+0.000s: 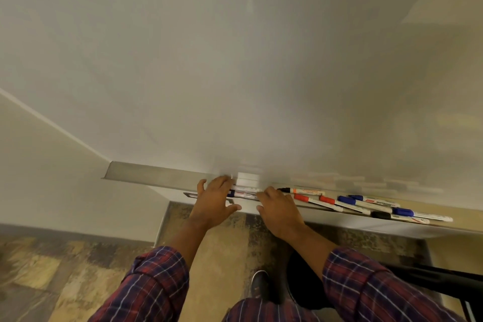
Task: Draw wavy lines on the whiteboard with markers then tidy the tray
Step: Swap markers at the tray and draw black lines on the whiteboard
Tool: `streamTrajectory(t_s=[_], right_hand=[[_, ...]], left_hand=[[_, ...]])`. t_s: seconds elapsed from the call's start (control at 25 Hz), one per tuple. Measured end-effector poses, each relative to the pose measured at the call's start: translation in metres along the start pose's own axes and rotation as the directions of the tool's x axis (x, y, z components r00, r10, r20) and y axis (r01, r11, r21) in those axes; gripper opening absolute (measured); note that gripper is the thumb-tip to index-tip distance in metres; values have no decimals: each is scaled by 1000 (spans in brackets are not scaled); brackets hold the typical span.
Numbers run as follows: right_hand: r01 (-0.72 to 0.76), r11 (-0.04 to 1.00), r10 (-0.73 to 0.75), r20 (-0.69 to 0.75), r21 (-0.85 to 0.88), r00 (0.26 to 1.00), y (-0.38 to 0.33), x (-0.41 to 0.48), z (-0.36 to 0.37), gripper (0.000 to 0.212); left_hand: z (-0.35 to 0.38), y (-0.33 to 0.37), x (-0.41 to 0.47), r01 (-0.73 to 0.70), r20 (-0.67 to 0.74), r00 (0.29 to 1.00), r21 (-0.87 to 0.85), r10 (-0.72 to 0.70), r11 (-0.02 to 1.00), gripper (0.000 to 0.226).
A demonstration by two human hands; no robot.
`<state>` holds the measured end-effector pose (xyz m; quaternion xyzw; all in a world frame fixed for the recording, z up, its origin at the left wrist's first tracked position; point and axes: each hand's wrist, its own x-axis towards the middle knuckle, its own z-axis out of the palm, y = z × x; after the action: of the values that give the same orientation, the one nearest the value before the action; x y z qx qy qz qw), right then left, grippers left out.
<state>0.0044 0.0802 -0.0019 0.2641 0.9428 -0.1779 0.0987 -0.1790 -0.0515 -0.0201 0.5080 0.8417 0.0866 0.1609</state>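
The whiteboard (235,60) has a smooth, faintly glossy white face that throws back soft blurred reflections of the markers near its lower edge. The tray (146,176) looks like brushed metal, grey and dull-sheened, with a paler smooth front lip. The markers (366,204) have glossy white plastic barrels with printed labels and plastic caps in red, blue and black. The sleeves (371,287) are woven plaid cloth, matt. The floor (52,269) is mottled and matt; whether tile or carpet is unclear. The wall (39,152) is matt, painted.
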Motion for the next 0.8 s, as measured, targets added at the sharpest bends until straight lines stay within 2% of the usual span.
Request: streamTrajectory(t_s=[0.12,0.28,0.4,0.52,0.6,0.68,0.8], right_hand=[[-8,999,8,-15,-33,1000,-3,7,4,32],[-28,998,28,-14,-60,1000,6,12,3,43],[-45,998,43,-65,-32,997,17,7,1,30],[-50,999,51,-126,12,991,28,-5,-2,29],[-40,999,42,-181,17,983,37,-17,-5,32],[-43,993,72,-264,114,962,43,-27,-13,32],[-73,884,242,-319,462,917,44,-47,-42,24]], left_hand=[[-6,2,1,20,1,1000,12,-20,1000,77],[-12,4,5,48,41,998,-12,-47,999,81],[-16,5,8,67,79,995,-61,-62,996,82],[-19,9,6,97,51,995,-142,-90,985,81],[-25,15,0,94,-7,995,-218,-98,971,71],[-35,30,-9,48,-95,992,-326,-84,944,57],[-57,74,-26,6,-167,979,-545,-116,838,36]])
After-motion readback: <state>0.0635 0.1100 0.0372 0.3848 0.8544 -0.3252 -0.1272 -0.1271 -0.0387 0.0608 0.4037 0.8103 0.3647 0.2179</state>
